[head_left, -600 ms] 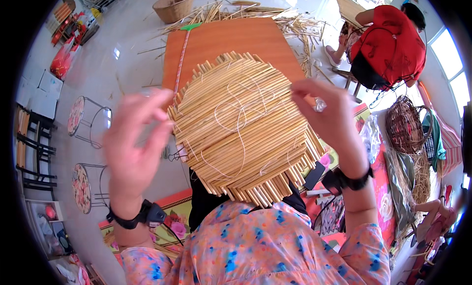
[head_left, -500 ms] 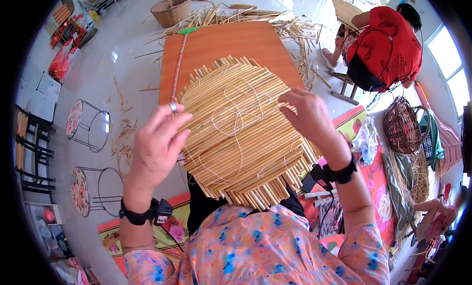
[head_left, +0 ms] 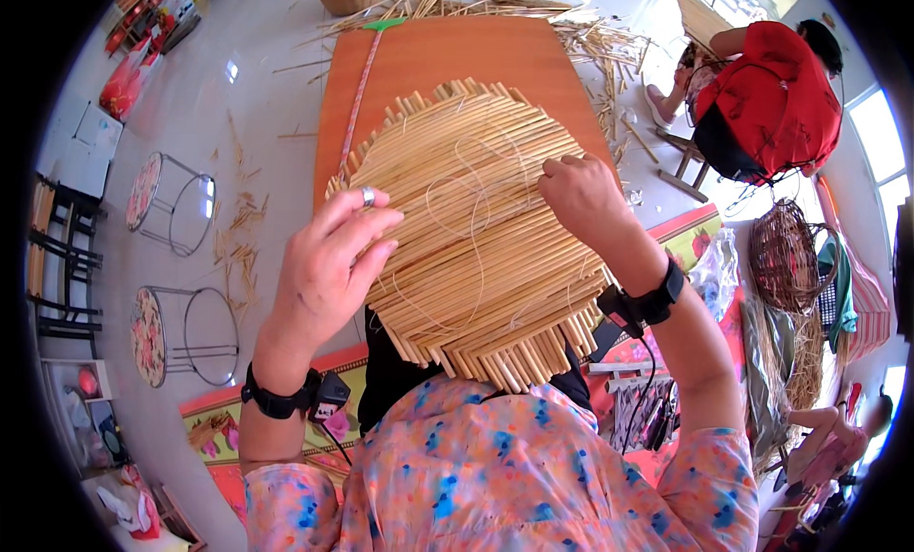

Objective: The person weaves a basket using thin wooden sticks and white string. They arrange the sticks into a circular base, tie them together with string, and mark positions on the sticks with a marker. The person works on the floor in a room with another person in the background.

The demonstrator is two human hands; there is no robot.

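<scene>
A roughly round mat of straw stalks (head_left: 476, 257) lies tilted before me, its near edge at my lap and its far part over the orange-brown board. Stalk ends stick out unevenly around its rim. Loose white thread (head_left: 473, 230) curls in loops across the mat's middle. My left hand (head_left: 333, 252), with a ring on one finger, hovers at the mat's left edge, thumb and fingers apart and holding nothing visible. Above the right part of the mat, my right hand (head_left: 587, 195) is closed with curled fingers. What its fingertips pinch, if anything, is hidden.
Across the orange-brown board (head_left: 457, 52) lies a green-headed stick (head_left: 369, 81). Cut straw (head_left: 609, 38) litters the floor beyond. Two round stools (head_left: 148, 335) stand at left. A person in red (head_left: 771, 100) sits at far right, above a wicker basket (head_left: 785, 252).
My right hand has gone from spread fingers to a closed grip near the mat. My left hand has shifted slightly right. The whole view has tilted a little.
</scene>
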